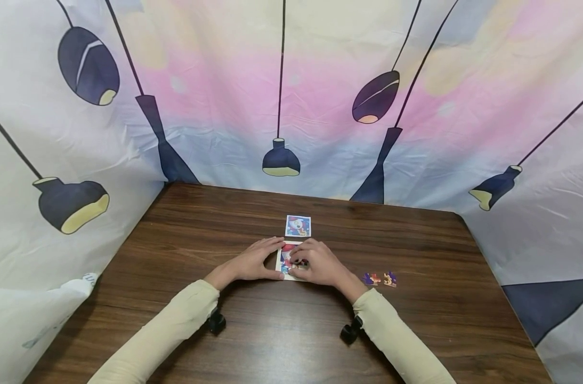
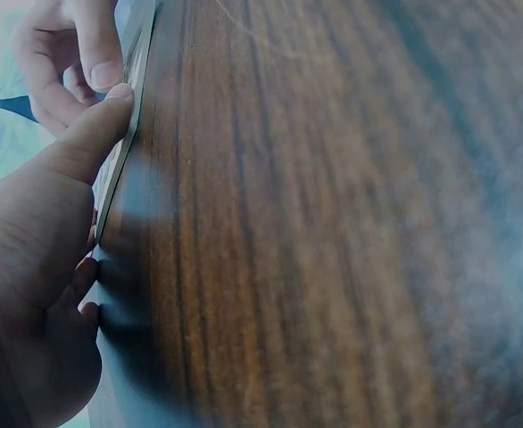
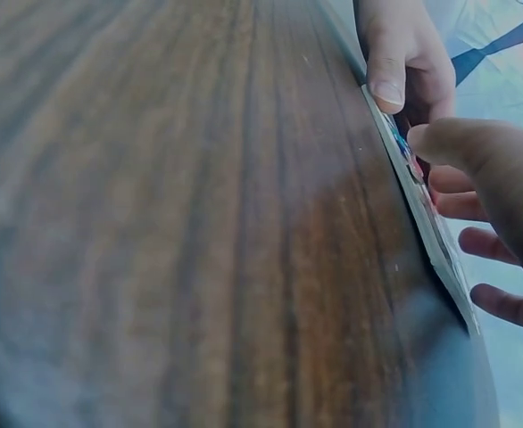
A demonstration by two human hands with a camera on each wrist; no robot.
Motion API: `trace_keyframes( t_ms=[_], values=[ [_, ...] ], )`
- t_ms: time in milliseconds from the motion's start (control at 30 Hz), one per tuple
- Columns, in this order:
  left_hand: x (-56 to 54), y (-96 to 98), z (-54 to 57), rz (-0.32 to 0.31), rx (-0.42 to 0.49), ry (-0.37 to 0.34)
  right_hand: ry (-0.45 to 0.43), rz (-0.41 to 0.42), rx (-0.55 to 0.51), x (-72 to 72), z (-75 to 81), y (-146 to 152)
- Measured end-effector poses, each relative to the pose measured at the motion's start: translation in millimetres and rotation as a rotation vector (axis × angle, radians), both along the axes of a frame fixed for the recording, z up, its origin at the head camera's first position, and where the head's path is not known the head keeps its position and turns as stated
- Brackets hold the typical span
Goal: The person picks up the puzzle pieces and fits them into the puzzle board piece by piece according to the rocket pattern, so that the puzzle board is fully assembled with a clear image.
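Note:
A small jigsaw puzzle point(image 1: 286, 257) in a white frame lies on the table, its colourful picture partly covered by the hands. My left hand point(image 1: 253, 260) spans the puzzle's left side, fingers at the far corner and thumb point(image 2: 117, 96) on the near edge. Over the right part of the puzzle, my right hand point(image 1: 320, 262) is bent down with curled fingers. Its thumb and fingertips pinch a small puzzle piece point(image 3: 414, 168) low over the picture, mostly hidden by the fingers. Just beyond the puzzle lies a square picture card point(image 1: 298, 226) with a white-faced figure on blue.
Two loose puzzle pieces, one orange and purple point(image 1: 371, 279) and one beside it point(image 1: 389, 279), lie right of my right wrist. The brown wooden table point(image 1: 282, 330) meets a printed cloth backdrop point(image 1: 224, 154) behind and at both sides.

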State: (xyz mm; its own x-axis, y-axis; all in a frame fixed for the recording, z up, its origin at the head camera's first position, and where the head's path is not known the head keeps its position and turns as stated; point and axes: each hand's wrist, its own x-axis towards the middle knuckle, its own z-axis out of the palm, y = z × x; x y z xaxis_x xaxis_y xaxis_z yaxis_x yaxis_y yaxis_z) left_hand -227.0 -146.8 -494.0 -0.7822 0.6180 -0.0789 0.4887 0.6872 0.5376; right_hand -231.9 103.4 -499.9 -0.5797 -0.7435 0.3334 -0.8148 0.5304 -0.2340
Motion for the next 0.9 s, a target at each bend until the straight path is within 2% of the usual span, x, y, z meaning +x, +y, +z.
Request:
trace_keyframes(
  t_ms=[600, 900],
  values=[
    [-0.4, -1.0, 0.3, -0.004, 0.008, 0.002, -0.056, -0.002, 0.037, 1.3, -0.1, -4.4],
    [0.3, -0.7, -0.6, 0.005, 0.005, 0.002, -0.062, -0.012, -0.004, -1.2, -0.8, -3.3]
  ],
)
